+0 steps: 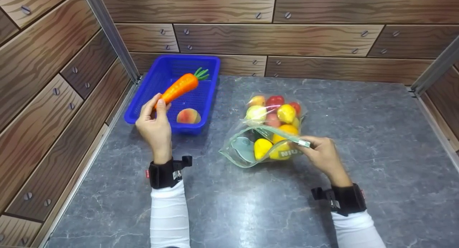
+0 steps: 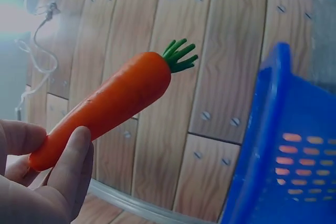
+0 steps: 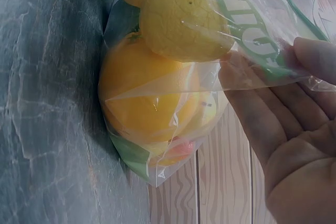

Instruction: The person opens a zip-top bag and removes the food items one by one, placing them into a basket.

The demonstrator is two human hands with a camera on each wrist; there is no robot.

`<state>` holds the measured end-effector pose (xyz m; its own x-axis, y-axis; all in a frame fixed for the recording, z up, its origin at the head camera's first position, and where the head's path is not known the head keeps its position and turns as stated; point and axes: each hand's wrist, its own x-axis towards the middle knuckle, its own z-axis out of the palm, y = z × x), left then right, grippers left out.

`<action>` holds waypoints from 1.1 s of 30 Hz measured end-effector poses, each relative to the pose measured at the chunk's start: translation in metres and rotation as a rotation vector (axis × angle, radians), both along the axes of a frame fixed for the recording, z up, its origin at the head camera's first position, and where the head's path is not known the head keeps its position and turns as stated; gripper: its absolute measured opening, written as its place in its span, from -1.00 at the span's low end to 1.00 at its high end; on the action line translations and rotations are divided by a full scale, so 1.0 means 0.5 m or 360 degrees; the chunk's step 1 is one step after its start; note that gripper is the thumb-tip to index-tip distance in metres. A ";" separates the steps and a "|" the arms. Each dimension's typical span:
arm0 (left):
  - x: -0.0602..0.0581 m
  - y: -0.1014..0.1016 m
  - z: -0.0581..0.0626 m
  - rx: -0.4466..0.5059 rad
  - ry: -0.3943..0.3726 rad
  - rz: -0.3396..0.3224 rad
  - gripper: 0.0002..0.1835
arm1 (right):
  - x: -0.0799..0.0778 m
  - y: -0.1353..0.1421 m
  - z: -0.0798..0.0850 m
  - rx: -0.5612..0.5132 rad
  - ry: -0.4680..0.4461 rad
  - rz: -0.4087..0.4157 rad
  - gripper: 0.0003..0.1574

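Note:
An orange carrot (image 1: 181, 87) with a green top is pinched near its narrow end by my left hand (image 1: 156, 127), above the blue basket (image 1: 131, 113). In the left wrist view the carrot (image 2: 113, 98) points its green top up and away from the fingers. Inside the basket lies one peach (image 1: 188, 116). My right hand (image 1: 321, 155) pinches the rim of a clear zip bag (image 1: 236, 162), whose mouth gapes toward me. Several fruits fill the bag, among them a yellow lemon (image 1: 263, 148) and an orange (image 3: 149, 87), with red and pale ones farther back.
The grey marbled table (image 1: 229, 201) carries the basket at its back left and the bag near its middle. Wood-patterned walls (image 1: 279, 40) enclose the left, back and right sides. A metal post (image 1: 111, 34) rises at the back left corner behind the basket.

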<state>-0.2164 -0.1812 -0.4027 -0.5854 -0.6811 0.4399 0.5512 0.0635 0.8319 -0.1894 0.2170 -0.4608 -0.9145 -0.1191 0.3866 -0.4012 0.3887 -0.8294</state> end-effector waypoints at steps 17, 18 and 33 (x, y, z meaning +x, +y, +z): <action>-0.061 -0.026 -0.110 -0.0861 -0.0353 0.0448 -0.81 | 0.000 -0.002 -0.001 0.0016 -0.0028 -0.0016 -0.87; -0.063 -0.026 -0.115 -0.0878 -0.0367 0.0437 -0.81 | 0.000 -0.002 -0.001 0.0015 -0.0029 -0.0017 -0.86; -0.077 -0.029 -0.142 -0.1064 -0.0536 0.0346 -0.73 | 0.000 -0.002 -0.001 0.0035 0.0024 -0.0011 -0.87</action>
<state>-0.2549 -0.1958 -0.4737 -0.6438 -0.4490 0.6196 0.1932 0.6881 0.6994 -0.1893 0.2161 -0.4612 -0.9095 -0.1215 0.3975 -0.4108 0.4092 -0.8147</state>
